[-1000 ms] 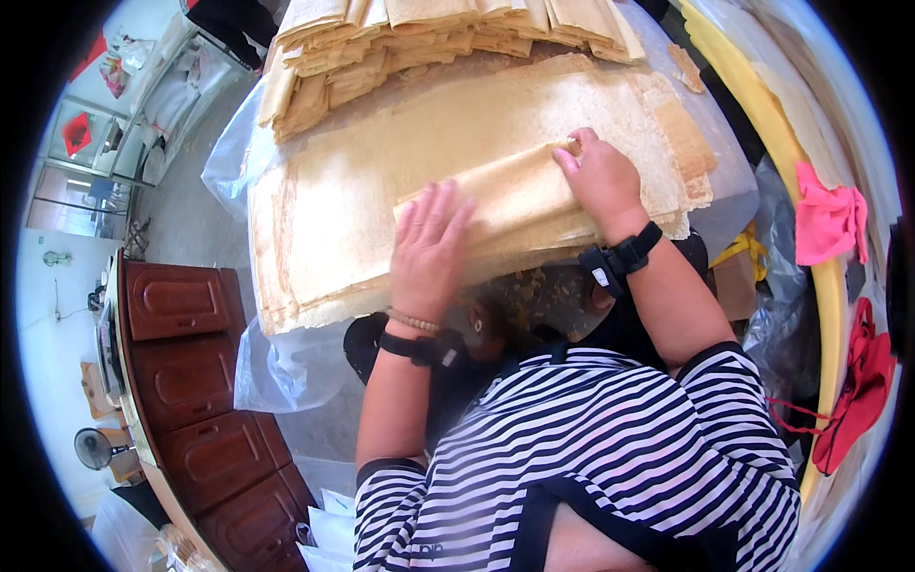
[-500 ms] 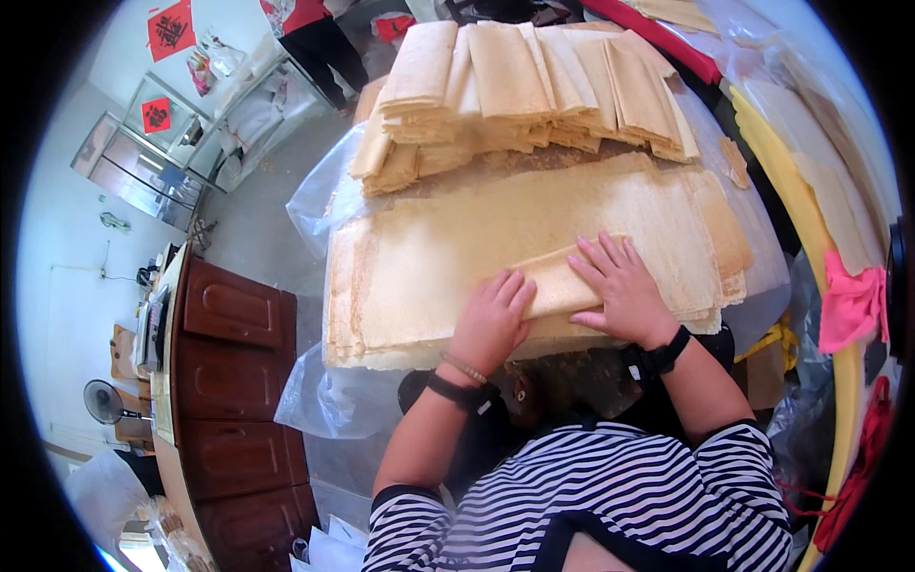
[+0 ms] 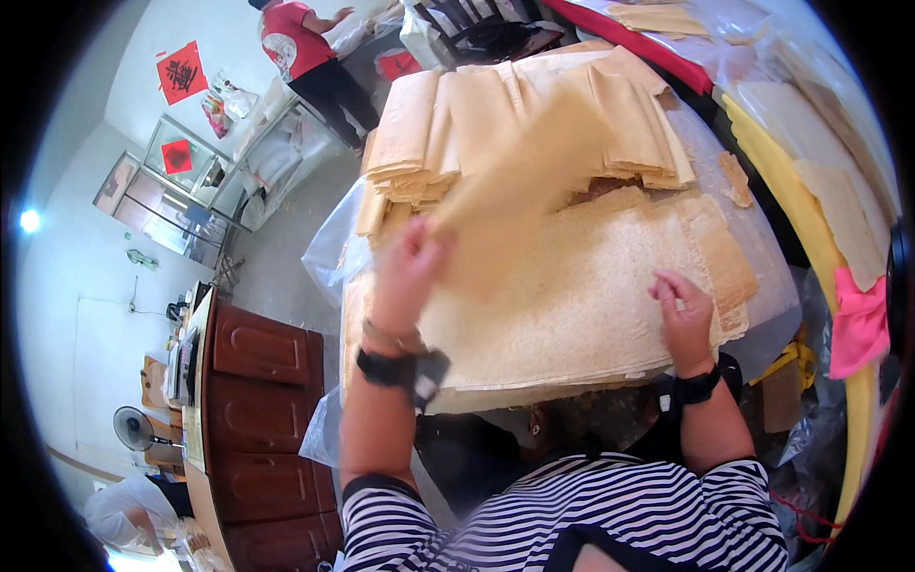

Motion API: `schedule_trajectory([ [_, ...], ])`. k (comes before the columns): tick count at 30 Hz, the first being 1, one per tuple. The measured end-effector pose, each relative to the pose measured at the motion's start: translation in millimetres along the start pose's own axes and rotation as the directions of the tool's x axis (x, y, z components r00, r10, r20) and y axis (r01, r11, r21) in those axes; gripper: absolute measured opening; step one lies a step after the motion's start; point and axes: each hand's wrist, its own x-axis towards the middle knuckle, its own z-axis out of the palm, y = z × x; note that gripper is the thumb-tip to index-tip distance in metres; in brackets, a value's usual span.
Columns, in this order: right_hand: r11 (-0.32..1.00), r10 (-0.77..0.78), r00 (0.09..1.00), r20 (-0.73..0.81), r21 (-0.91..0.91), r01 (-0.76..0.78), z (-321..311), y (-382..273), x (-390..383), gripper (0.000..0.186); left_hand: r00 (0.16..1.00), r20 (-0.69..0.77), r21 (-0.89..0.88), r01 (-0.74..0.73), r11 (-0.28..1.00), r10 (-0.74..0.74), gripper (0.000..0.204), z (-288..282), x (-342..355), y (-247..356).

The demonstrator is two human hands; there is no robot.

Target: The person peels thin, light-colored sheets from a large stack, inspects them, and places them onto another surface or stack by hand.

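My left hand (image 3: 412, 265) is closed on one end of a thin tan sheet (image 3: 538, 181), perhaps tofu skin. The sheet hangs in the air, smeared by motion, over the flat stack and partly across the folded pile. Over the right part of the flat stack of large pale tan sheets (image 3: 572, 329), my right hand (image 3: 682, 307) is raised with its fingers curled in, and nothing shows in them. Behind the flat stack lies a tall pile of folded tan sheets (image 3: 408, 124), several layers deep.
Clear plastic (image 3: 334, 238) hangs over the table's left edge. A loose scrap (image 3: 735, 179) lies at right, near yellow cloth (image 3: 782, 172) and a pink cloth (image 3: 860, 319). Brown wooden cabinets (image 3: 262, 410) stand at left. One person in red (image 3: 297, 43) stands far back; another in white (image 3: 129, 510) bends lower left.
Both hands were pressing a folded sheet on the flat stack. My left hand has lifted a sheet up and leftward, while my right hand has let go and moved right. The view has shifted slightly.
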Motion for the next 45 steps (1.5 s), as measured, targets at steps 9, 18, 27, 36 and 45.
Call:
schedule_trajectory([
  [9, 0.991, -0.135, 0.979, 0.156, 0.016, 0.134, -3.1, -7.3, -5.3, 0.013, 0.824, -0.398, 0.600, -0.099, 0.794, 0.403, 0.033, -8.2, 131.2, -11.9],
  [18, 0.934, -0.349, 0.868, 0.354, 0.210, 0.290, -40.7, -61.4, -25.8, 0.014, 0.775, 0.505, 0.527, -0.626, 0.575, 0.380, 0.053, 211.1, -88.9, -13.0],
  [27, 0.715, 0.623, 0.765, 0.161, 0.280, -0.641, -125.7, -30.0, -72.6, 0.029, 0.784, 0.514, 0.648, -0.621, 0.441, 0.349, 0.047, 204.9, -106.2, -21.9],
  [36, 0.370, 0.621, 0.626, 0.472, 0.528, -0.765, -104.7, -28.9, -96.7, 0.046, 0.781, 0.475, 0.684, -0.617, 0.388, 0.405, 0.024, 210.9, -106.8, -28.7],
  [45, 0.427, 0.615, 0.600, 0.511, 0.424, -0.799, -90.9, -29.3, -94.6, 0.049, 0.769, 0.441, 0.694, -0.619, 0.368, 0.463, 0.009, 236.2, -98.6, -30.9],
])
